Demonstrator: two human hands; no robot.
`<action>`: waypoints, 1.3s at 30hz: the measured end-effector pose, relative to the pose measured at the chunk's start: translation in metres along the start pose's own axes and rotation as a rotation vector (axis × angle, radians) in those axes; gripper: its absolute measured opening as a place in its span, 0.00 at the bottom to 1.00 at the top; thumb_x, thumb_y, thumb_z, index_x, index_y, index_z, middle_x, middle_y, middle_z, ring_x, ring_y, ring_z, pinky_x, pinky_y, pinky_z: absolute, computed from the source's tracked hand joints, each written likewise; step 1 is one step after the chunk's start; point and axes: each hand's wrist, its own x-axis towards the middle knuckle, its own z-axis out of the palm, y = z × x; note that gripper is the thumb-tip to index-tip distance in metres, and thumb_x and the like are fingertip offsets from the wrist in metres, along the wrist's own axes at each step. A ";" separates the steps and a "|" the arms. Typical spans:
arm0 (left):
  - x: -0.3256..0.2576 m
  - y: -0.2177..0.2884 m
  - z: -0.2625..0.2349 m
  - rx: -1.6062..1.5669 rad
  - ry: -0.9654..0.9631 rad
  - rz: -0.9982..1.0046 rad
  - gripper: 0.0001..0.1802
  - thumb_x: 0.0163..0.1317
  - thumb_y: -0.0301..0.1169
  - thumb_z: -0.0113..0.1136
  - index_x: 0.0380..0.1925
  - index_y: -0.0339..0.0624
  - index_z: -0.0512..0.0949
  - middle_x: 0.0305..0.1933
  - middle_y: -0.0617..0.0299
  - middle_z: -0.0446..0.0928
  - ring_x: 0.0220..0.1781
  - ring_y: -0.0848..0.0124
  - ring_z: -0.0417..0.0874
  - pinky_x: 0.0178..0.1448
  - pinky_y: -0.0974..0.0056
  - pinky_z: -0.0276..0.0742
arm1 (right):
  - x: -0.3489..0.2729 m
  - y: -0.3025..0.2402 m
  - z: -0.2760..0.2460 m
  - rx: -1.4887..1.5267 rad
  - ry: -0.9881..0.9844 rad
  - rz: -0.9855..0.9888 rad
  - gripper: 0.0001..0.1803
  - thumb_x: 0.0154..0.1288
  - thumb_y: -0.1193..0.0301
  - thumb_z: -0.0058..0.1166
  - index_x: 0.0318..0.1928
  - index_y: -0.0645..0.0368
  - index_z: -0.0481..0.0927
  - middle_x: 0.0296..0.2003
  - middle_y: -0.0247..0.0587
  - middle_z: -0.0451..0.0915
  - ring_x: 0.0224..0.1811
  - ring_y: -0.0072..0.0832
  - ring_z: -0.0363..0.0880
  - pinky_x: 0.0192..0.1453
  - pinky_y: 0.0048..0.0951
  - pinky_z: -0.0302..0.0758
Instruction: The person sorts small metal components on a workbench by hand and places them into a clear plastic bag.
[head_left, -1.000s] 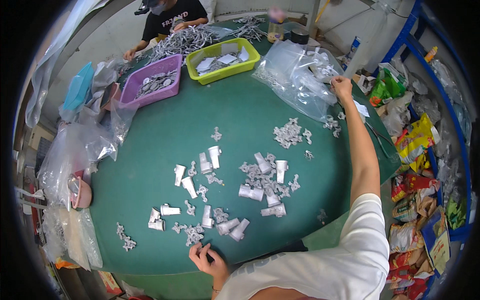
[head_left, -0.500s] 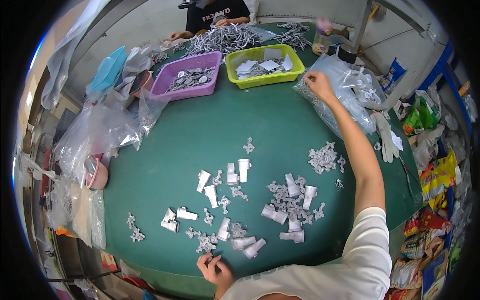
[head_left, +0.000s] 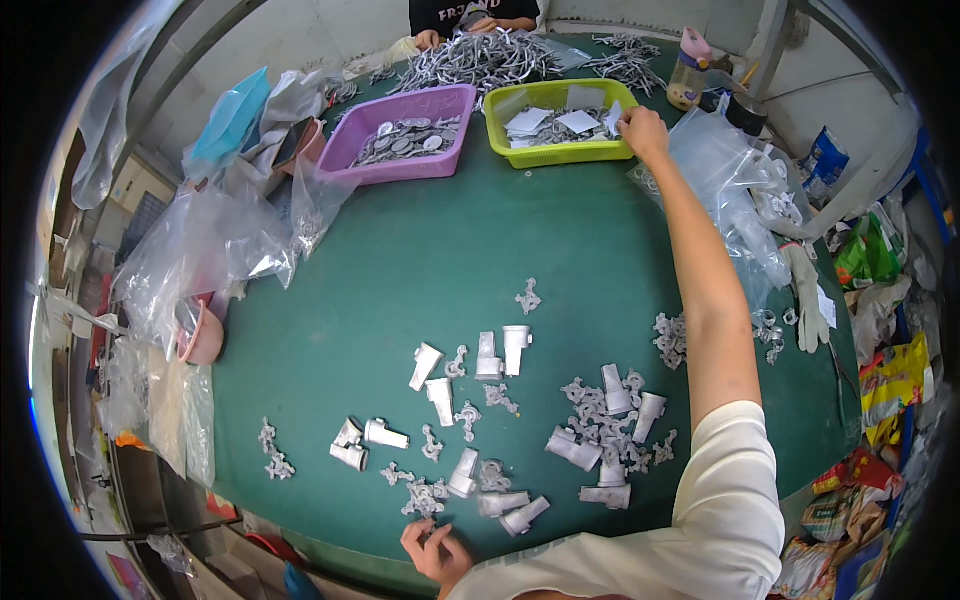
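Note:
My right hand (head_left: pixel 645 134) reaches far forward to the right rim of the yellow-green basket (head_left: pixel 565 153). Its fingers are pinched together next to a white square piece (head_left: pixel 613 117); whether they grip it is hidden. Small metal parts and more white squares lie in that basket. At the near table edge rests my left hand (head_left: pixel 437 555), fingers loosely bent and apart, holding nothing. Just beyond it is a small cluster of knobbly grey castings (head_left: pixel 425 497). Several silvery tubular fittings (head_left: pixel 516 348) lie scattered over the middle, some on top of a larger pile of castings (head_left: pixel 598 425).
A purple basket (head_left: pixel 408 172) of round metal discs stands left of the yellow-green one. Behind are a heap of curved metal pieces (head_left: pixel 480 62) and a co-worker's hands (head_left: pixel 428 40). Plastic bags (head_left: pixel 715 175) and a glove (head_left: pixel 803 295) lie right; a pink bucket (head_left: pixel 203 335) sits left.
My right hand has moved left from the clear plastic bag to the yellow-green basket's rim. Small shiny pieces now show near the glove. The view has shifted slightly; my left hand stays at the edge.

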 end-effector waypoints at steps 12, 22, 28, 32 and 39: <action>-0.011 -0.036 -0.003 -0.972 0.124 -0.697 0.08 0.60 0.22 0.45 0.40 0.39 0.69 0.36 0.57 0.72 0.22 0.77 0.66 0.20 0.76 0.62 | 0.019 0.006 0.014 -0.293 -0.144 0.051 0.06 0.49 0.65 0.59 0.30 0.48 0.83 0.33 0.38 0.81 0.42 0.34 0.78 0.47 0.38 0.68; 0.039 0.066 -0.014 -0.036 0.049 0.060 0.12 0.42 0.16 0.48 0.27 0.41 0.76 0.35 0.53 0.70 0.35 0.58 0.71 0.38 0.59 0.68 | 0.025 -0.013 0.014 -0.442 -0.353 -0.144 0.12 0.53 0.71 0.45 0.38 0.55 0.78 0.39 0.45 0.80 0.45 0.38 0.77 0.49 0.45 0.65; 0.058 0.080 -0.018 0.004 -0.023 0.174 0.14 0.38 0.12 0.49 0.26 0.38 0.75 0.35 0.49 0.71 0.37 0.53 0.73 0.43 0.55 0.70 | 0.043 0.035 0.010 -0.330 -0.351 -0.228 0.14 0.58 0.57 0.49 0.42 0.45 0.80 0.40 0.36 0.81 0.46 0.37 0.77 0.46 0.48 0.68; 0.059 0.084 -0.018 -0.030 -0.003 0.151 0.14 0.36 0.11 0.50 0.24 0.37 0.76 0.36 0.49 0.71 0.37 0.53 0.73 0.42 0.57 0.70 | -0.048 -0.054 -0.043 0.188 -0.067 -0.393 0.11 0.60 0.64 0.49 0.38 0.55 0.80 0.34 0.40 0.81 0.35 0.36 0.79 0.37 0.33 0.73; 0.057 0.086 -0.022 -0.113 -0.018 0.153 0.13 0.37 0.12 0.54 0.25 0.37 0.76 0.38 0.50 0.72 0.40 0.53 0.73 0.45 0.56 0.69 | -0.268 -0.169 -0.091 0.317 -0.745 -0.883 0.28 0.54 0.64 0.58 0.56 0.55 0.68 0.60 0.48 0.59 0.63 0.44 0.57 0.66 0.48 0.52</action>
